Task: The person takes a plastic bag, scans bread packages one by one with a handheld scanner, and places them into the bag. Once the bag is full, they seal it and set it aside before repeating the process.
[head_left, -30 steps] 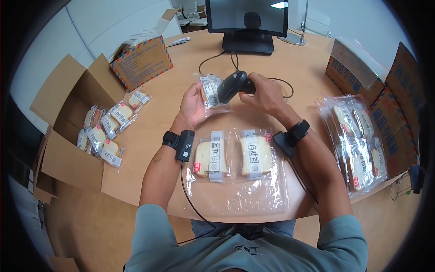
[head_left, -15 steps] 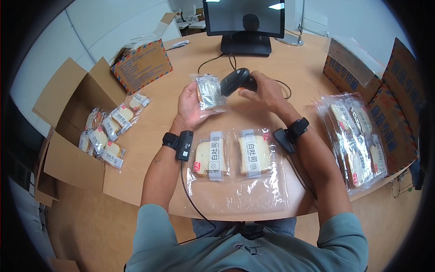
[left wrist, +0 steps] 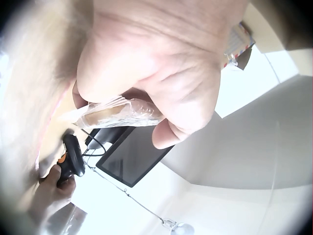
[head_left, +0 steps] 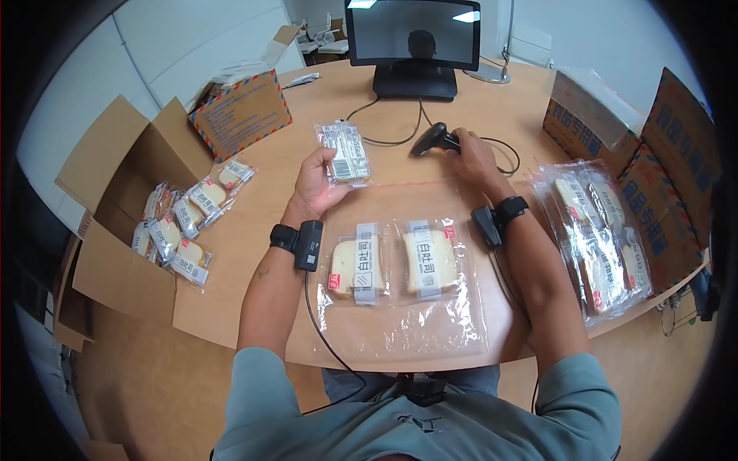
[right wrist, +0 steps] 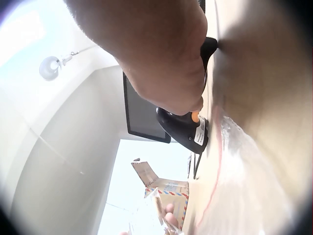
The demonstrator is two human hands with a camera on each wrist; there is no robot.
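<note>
My left hand [head_left: 314, 183] holds a plastic-wrapped bread pack [head_left: 347, 154] with its barcode label facing up, the thumb along its edge. In the left wrist view, the same pack [left wrist: 122, 115] sits between thumb and fingers. To the right, my right hand [head_left: 475, 163] grips a black barcode scanner [head_left: 435, 139] low over the table. The right wrist view shows the scanner head [right wrist: 183, 129] right at the tabletop, an orange trigger by the fingers. Nearer my body, two sliced-bread packs [head_left: 356, 265] lie side by side with a large clear bag [head_left: 400, 330].
On the left, several bread packs [head_left: 188, 211] spill from an open cardboard box [head_left: 115, 284]. A striped-edge box [head_left: 242, 111] stands behind it. A monitor [head_left: 413, 34] stands at the back. Filled bread bags [head_left: 600, 230] lie at right beside cardboard boxes [head_left: 661, 207].
The scanner has moved away from the bread pack, to the right and down toward the table, in my right hand. My left hand still holds the pack, label now turned more upward.
</note>
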